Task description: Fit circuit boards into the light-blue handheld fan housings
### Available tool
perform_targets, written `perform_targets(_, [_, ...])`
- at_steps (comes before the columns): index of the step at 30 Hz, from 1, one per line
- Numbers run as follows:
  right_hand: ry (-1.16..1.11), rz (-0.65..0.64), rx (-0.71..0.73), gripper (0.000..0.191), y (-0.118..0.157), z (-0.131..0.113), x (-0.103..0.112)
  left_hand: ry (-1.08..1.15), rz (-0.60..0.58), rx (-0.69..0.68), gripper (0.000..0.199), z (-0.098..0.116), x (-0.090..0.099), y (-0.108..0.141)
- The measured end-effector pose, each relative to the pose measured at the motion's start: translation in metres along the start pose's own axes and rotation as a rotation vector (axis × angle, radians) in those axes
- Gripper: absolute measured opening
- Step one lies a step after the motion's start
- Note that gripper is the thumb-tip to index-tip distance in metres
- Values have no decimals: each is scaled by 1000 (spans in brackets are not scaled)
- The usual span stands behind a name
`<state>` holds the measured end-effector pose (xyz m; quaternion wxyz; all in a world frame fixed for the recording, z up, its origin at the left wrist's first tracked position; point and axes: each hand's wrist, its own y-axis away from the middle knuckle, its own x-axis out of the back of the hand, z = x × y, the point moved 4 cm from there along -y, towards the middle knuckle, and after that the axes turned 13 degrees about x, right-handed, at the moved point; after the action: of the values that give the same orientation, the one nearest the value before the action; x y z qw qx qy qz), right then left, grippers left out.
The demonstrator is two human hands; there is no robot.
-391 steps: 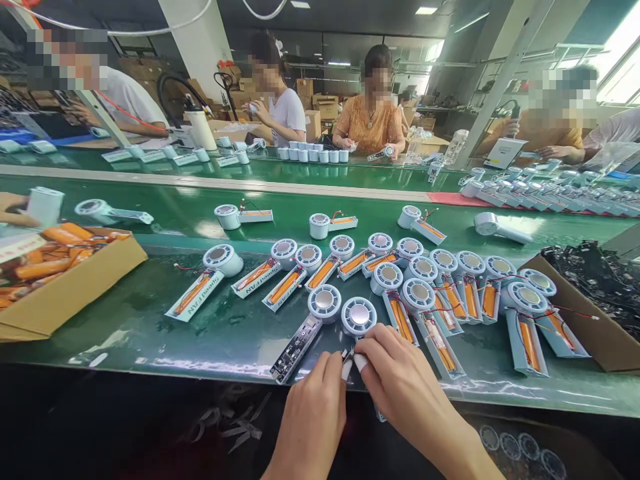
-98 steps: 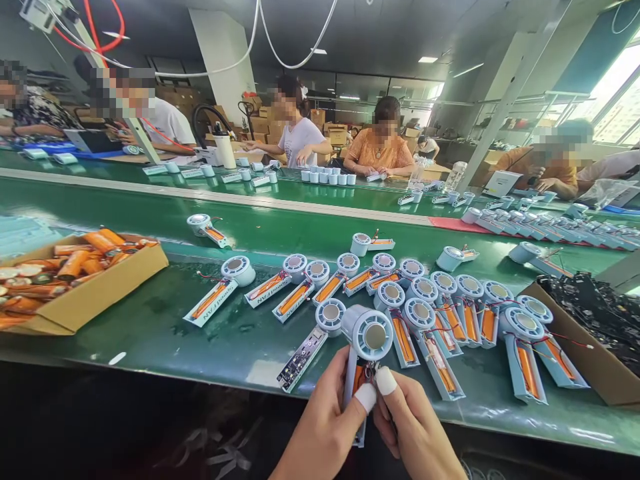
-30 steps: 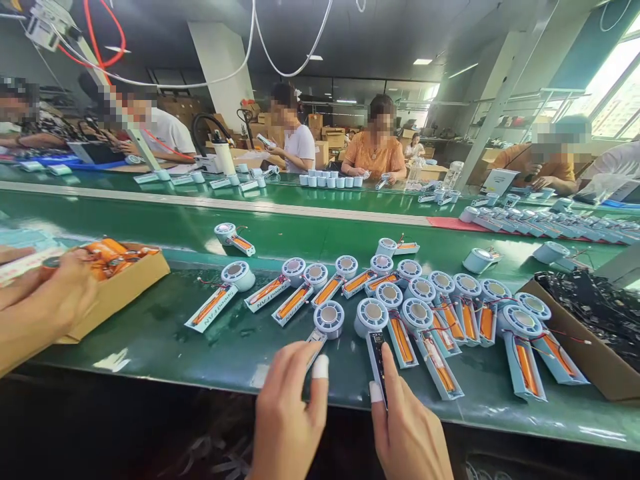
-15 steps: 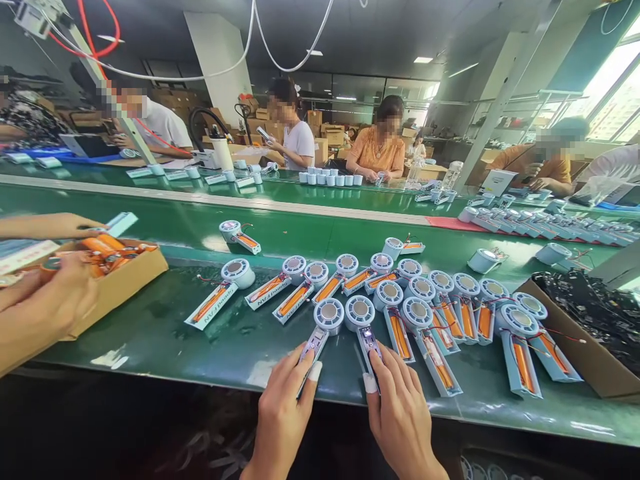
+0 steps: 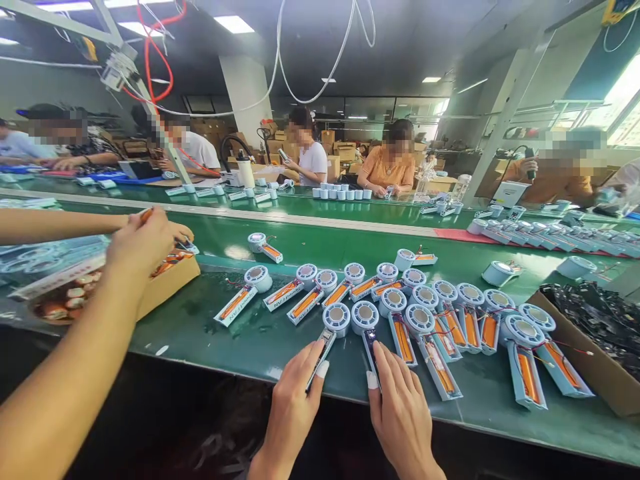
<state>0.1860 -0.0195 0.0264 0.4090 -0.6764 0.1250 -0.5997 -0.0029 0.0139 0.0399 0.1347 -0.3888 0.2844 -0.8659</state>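
Apparently, two round-headed pale-blue plastic fans (image 5: 337, 317) at lower centre have narrow circuit boards (image 5: 371, 337), the left hand (image 5: 294, 395) and right hand (image 5: 404, 403), apart, each gripping one; orange cylindrical batteries (image 5: 527, 375) at right remain uncovered.

- The left hand (image 5: 295, 390) holds the left fan (image 5: 336, 319) by its handle.
- The right hand (image 5: 404, 393) holds the right fan (image 5: 365, 317) likewise, just beside.
- Open-handled fans (image 5: 305, 305) showing orange cells lie around them on the green worktop (image 5: 215, 357).
- A co-worker's hand (image 5: 143, 239) is above the left carton (image 5: 171, 288).
- Black parts (image 5: 590, 320) fill the right carton (image 5: 575, 357).
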Motion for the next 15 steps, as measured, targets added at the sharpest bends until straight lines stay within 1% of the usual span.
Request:
perform_targets(2, [-10,-1,-9,47,0,-1,0,-35,-35,14,36,5,2,-5])
perform_targets(5, [-29,14,-49,42,-3,-1,1,-88,-49,17,32,12,4,-11])
perform_targets(9, [-24,20,-95,37,-8,-3,2,-118,-18,3,31,15,2,-12])
perform_targets(15, [-13,10,-89,38,-11,-8,-2,-123,35,-19,30,12,-7,-7])
